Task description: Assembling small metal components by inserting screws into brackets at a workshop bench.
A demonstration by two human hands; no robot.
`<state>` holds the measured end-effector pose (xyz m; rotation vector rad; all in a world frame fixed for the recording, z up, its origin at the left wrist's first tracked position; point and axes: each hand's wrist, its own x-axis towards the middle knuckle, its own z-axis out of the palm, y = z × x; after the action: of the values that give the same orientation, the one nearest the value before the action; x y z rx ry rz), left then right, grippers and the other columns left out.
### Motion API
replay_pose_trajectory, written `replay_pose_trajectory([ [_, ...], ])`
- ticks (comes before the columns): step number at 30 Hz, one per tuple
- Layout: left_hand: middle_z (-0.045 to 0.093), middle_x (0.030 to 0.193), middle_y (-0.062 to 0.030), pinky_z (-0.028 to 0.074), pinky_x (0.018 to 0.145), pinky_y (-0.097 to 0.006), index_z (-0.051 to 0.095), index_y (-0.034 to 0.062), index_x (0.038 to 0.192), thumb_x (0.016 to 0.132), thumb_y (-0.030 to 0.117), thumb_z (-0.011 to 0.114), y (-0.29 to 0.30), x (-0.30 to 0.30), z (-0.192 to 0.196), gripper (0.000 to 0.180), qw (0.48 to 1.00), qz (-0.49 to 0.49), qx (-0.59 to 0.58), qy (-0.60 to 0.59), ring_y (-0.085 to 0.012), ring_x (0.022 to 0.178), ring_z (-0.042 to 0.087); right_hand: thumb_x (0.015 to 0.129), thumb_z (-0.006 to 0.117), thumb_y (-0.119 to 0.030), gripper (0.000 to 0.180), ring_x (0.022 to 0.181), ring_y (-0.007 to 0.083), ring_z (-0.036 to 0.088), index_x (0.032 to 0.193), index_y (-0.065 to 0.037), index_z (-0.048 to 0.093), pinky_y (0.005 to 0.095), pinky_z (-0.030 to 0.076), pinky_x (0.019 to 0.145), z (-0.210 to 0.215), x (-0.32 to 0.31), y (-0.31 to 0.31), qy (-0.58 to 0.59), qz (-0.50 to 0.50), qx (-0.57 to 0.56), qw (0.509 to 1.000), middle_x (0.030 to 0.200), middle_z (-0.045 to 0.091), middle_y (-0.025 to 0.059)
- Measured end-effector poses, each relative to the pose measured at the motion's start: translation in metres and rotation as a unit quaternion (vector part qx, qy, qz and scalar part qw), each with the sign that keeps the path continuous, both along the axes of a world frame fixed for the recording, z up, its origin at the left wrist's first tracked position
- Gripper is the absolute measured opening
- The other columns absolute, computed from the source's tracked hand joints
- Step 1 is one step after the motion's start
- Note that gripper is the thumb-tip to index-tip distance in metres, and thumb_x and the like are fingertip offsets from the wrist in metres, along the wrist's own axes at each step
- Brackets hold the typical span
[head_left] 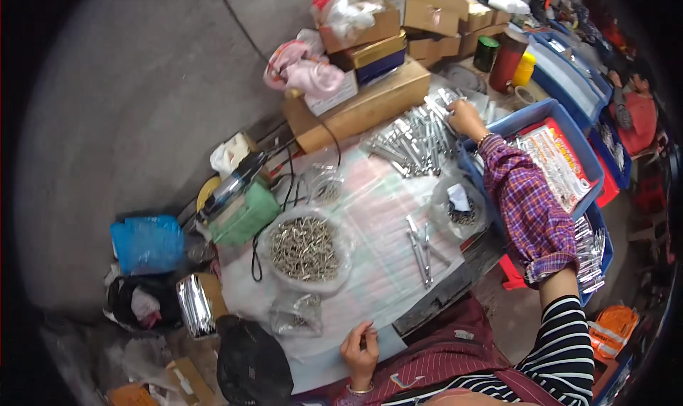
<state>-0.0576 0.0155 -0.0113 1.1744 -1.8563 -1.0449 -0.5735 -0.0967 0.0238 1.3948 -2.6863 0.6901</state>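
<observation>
Head view: my right hand [466, 118] reaches out, fingers closed on the far end of the pile of small clear packets [416, 141], beyond the bag of metal screws [306, 248]. They look light and slippery; I'd pinch one by its edge. My left hand [361, 349], near that bag, curls loosely, holding nothing I can make out.

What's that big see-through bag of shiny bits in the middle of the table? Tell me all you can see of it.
The clear plastic bag sits open on the pale table cover, its rim rolled down so it forms a shallow bowl. It is heaped with small silvery metal pieces, too small to identify. A black cable runs along its left side, and a smaller clear bag lies just in front. Neither hand touches it; the left hand rests nearest.
</observation>
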Motion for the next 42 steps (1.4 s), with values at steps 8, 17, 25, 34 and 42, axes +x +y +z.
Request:
replay_pose_trajectory([
  [8, 0.062, 0.068, -0.0062, 0.046, 0.052, -0.021, 0.064, -0.0002, 0.09, 0.081, 0.003, 0.062, 0.0, 0.006, 0.0, 0.01, 0.999, -0.012, -0.03, 0.007, -0.0109, 0.057, 0.059, 0.075, 0.058, -0.007, 0.019, 0.08, 0.0372, 0.062, 0.09, -0.002, 0.067, 0.0423, 0.049, 0.074, 0.028, 0.05, 0.018, 0.119, 0.107, -0.119, 0.98, 0.083, 0.063, 0.0226],
  [17, 0.065, 0.08, -0.0091, 0.047, 0.06, -0.024, 0.064, 0.0013, 0.09, 0.08, 0.004, 0.063, -0.02, 0.01, 0.037, 0.011, 0.998, -0.045, 0.052, 0.015, -0.014, 0.068, 0.062, 0.066, 0.058, 0.008, 0.034, 0.068, 0.0211, 0.06, 0.099, 0.001, 0.063, 0.0311, 0.047, 0.061, 0.089, 0.234, 0.128, -0.246, 0.399, 0.062, 0.881, 0.074, 0.06, 0.0121],
  [25, 0.065, 0.084, -0.012, 0.049, 0.065, -0.027, 0.063, -0.0009, 0.092, 0.078, 0.007, 0.065, -0.074, 0.065, 0.088, 0.017, 0.998, -0.024, -0.038, -0.034, -0.0198, 0.074, 0.065, 0.069, 0.063, 0.0, 0.031, 0.073, 0.0344, 0.061, 0.1, -0.002, 0.063, 0.0388, 0.05, 0.063, 0.052, 0.311, 0.198, -0.248, 0.485, 0.108, 0.832, 0.083, 0.061, 0.0169],
  [34, 0.062, 0.088, -0.0275, 0.049, 0.076, -0.045, 0.066, -0.0023, 0.089, 0.068, 0.031, 0.068, -0.257, 0.229, 0.144, 0.039, 0.865, 0.171, -0.12, -0.457, -0.0403, 0.086, 0.062, 0.07, 0.065, -0.001, 0.029, 0.069, 0.0304, 0.062, 0.098, -0.002, 0.064, 0.0349, 0.049, 0.06, 0.012, 0.333, 0.228, -0.308, 0.477, 0.12, 0.814, 0.079, 0.061, 0.0152],
  [42, 0.063, 0.098, -0.0259, 0.05, 0.082, -0.041, 0.063, -0.0034, 0.095, 0.053, 0.039, 0.078, -0.292, 0.22, 0.118, 0.062, 0.844, 0.213, 0.009, -0.491, -0.037, 0.093, 0.062, 0.069, 0.067, -0.006, 0.03, 0.062, 0.0328, 0.056, 0.099, -0.001, 0.063, 0.0377, 0.044, 0.056, 0.0, 0.33, 0.233, -0.321, 0.392, 0.13, 0.852, 0.074, 0.057, 0.0165],
])
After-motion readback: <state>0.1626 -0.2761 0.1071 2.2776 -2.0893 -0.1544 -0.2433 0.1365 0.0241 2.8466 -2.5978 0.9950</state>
